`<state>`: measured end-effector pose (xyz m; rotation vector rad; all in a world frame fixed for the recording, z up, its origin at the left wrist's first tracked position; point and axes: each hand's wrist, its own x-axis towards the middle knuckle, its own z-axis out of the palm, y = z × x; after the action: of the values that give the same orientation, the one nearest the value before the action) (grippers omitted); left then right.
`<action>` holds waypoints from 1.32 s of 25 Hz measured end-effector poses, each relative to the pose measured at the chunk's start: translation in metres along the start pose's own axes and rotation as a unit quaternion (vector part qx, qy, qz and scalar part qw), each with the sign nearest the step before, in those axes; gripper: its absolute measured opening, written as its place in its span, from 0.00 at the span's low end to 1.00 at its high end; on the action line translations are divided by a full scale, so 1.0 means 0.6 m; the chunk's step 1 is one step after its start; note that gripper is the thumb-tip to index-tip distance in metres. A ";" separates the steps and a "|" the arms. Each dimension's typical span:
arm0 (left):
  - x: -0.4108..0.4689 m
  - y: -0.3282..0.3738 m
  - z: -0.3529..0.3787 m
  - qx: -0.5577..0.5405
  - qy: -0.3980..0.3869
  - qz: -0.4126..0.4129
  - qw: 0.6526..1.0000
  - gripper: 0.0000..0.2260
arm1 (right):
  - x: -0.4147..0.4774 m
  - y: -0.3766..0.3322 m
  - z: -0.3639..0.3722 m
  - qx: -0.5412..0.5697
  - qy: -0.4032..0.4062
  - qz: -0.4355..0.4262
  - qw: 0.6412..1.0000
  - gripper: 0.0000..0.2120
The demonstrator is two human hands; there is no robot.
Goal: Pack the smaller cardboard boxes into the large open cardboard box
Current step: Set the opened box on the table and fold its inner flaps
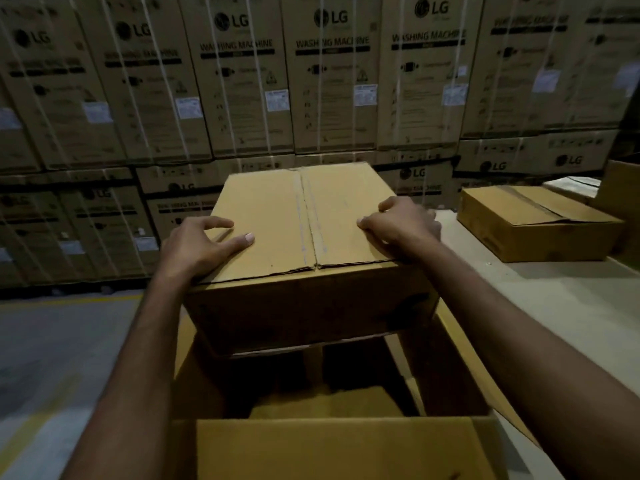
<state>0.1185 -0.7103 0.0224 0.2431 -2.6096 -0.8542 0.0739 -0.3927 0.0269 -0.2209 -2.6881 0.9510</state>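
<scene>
1. Left hand (204, 244) comes in from 7 o'clock on a straight, bare forearm. It clamps the left top edge of the small cardboard box (301, 237), with the thumb laid flat across the lid and the fingers bent at the rim.
2. Right hand (401, 223) reaches in from 5 o'clock. Its knuckles are raised and its fingers are curled tight on the lid near the right edge, gripping the same box.
3. At 8 o'clock the floor (52, 341) is smooth grey with a faint yellow line.
4. At the centre, the small cardboard box is plain brown corrugated board with squared corners, and its two top flaps meet at a scuffed seam. It sits over the far end of the large open box (346, 445), which fills 6 o'clock with a dark interior and matte brown flaps. Whether the small box rests on anything cannot be told.
5. At 12 o'clock, strapped washing-machine cartons (242, 81) stand stacked as a wall, printed and labelled.
6. At 3 o'clock a second small box (536, 226), low and flat with one lid flap slightly lifted, lies on a pale surface (554, 306).
</scene>
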 end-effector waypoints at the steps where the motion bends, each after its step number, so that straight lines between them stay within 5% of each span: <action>1: 0.006 -0.003 0.000 0.000 -0.009 -0.002 1.000 0.28 | -0.001 0.004 0.010 -0.002 -0.007 0.005 1.000 0.30; 17: -0.020 -0.072 0.148 0.078 -0.175 -0.016 0.981 0.28 | -0.052 0.131 0.115 -0.089 -0.056 0.090 0.990 0.30; 22: -0.023 -0.114 0.196 0.178 -0.396 -0.056 0.899 0.39 | -0.084 0.161 0.192 -0.251 -0.211 0.053 0.943 0.22; 29: -0.030 -0.106 0.200 0.247 -0.439 -0.021 0.864 0.45 | -0.087 0.156 0.204 -0.262 -0.376 -0.047 0.888 0.48; 33: -0.035 -0.089 0.200 0.266 -0.462 -0.007 0.846 0.44 | -0.091 0.142 0.209 -0.251 -0.418 -0.083 0.869 0.47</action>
<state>0.0910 -0.6832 -0.1048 -0.0404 -3.7306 -0.2019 0.0910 -0.4139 -0.1318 0.4281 -3.6298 0.2750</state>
